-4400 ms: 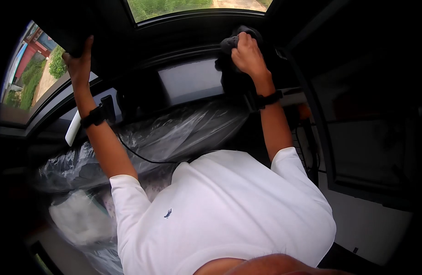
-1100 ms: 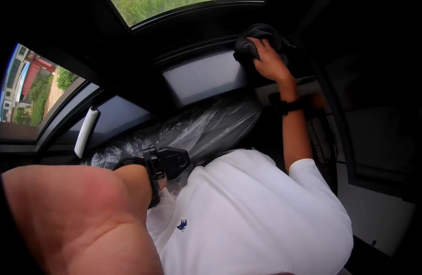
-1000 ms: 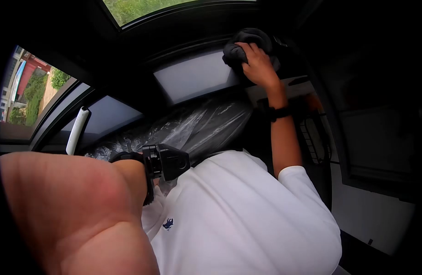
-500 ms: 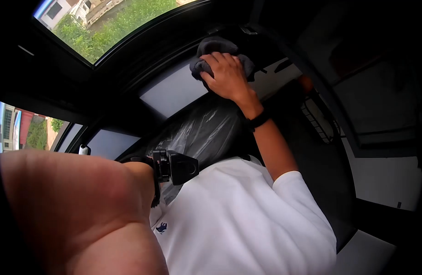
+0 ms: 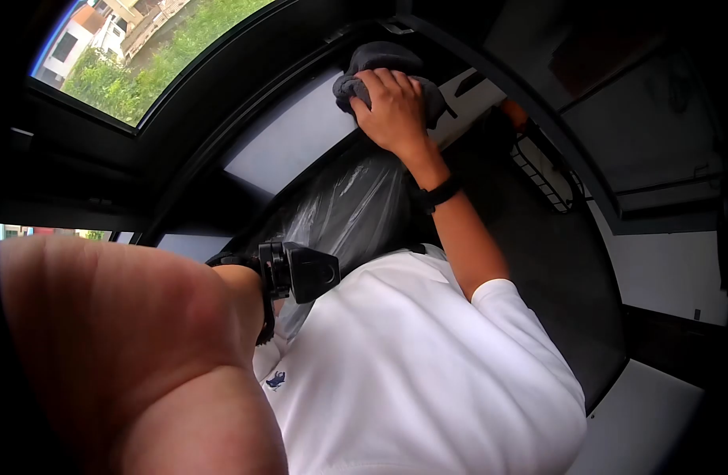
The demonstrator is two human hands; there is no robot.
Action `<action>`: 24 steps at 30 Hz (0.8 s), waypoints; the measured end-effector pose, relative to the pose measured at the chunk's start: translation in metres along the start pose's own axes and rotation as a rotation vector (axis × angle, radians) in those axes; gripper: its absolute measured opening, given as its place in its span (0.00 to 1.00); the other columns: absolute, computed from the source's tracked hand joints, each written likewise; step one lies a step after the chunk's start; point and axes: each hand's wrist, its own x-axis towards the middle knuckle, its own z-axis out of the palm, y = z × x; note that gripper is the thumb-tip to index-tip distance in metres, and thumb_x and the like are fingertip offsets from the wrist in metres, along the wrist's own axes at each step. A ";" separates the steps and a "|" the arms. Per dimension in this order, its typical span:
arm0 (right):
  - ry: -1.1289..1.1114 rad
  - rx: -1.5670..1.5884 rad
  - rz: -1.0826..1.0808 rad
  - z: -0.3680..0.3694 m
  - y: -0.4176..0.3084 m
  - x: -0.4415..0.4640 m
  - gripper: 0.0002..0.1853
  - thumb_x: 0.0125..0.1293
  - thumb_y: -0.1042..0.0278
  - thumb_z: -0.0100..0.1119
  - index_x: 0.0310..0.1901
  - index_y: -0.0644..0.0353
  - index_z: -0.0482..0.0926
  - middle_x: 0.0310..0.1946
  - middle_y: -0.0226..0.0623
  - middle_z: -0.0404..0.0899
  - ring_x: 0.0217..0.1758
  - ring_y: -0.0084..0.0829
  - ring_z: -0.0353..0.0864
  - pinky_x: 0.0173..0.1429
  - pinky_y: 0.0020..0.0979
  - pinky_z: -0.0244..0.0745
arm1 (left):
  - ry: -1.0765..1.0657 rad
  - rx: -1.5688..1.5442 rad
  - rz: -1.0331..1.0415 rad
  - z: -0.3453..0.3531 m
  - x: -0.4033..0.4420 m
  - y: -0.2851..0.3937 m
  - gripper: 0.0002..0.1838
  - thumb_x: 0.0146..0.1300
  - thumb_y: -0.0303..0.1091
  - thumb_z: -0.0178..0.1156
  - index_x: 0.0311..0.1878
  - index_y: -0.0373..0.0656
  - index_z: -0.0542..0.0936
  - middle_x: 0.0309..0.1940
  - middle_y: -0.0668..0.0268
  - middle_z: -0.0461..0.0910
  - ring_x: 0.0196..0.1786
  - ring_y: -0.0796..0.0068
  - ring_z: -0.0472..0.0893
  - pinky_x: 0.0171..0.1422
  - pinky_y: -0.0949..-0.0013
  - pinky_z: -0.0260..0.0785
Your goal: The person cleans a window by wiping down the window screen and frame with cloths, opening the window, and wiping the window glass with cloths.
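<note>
- Head view: the right hand (image 5: 392, 111) has its grip clamped on the dark cloth (image 5: 384, 57), which seems to overlap the pale panel's (image 5: 289, 138) right end.
- The left hand (image 5: 119, 317), earlier at the side window, now looms near the lens; its grip cannot be told.
- Black trim (image 5: 214, 150) edges the panel above, plastic sheeting (image 5: 360, 198) below; the panel runs on leftward.

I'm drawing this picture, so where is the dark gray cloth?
In the head view, the dark gray cloth is near the top middle, under the person's right hand, at the right end of the pale panel.
</note>
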 end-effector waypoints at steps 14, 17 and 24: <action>0.047 0.011 -0.121 0.000 0.039 0.018 0.18 0.61 0.60 0.66 0.51 0.53 0.80 0.49 0.37 0.83 0.56 0.44 0.80 0.62 0.46 0.68 | -0.008 0.091 0.016 0.008 0.001 0.008 0.10 0.73 0.46 0.51 0.45 0.58 0.81 0.46 0.73 0.82 0.49 0.74 0.77 0.60 0.65 0.63; -0.032 -0.092 -0.110 -0.008 0.051 0.032 0.18 0.62 0.57 0.64 0.52 0.54 0.80 0.48 0.40 0.83 0.54 0.46 0.81 0.60 0.48 0.70 | 0.008 0.121 0.021 0.009 -0.001 0.016 0.10 0.73 0.47 0.51 0.44 0.59 0.81 0.45 0.73 0.82 0.49 0.75 0.77 0.60 0.65 0.63; -0.261 -0.354 0.062 -0.013 0.047 0.051 0.20 0.67 0.54 0.59 0.54 0.57 0.79 0.53 0.45 0.81 0.55 0.49 0.80 0.60 0.52 0.71 | 0.038 0.183 0.050 0.006 0.008 0.031 0.10 0.73 0.47 0.52 0.44 0.60 0.82 0.45 0.74 0.82 0.49 0.75 0.77 0.60 0.65 0.63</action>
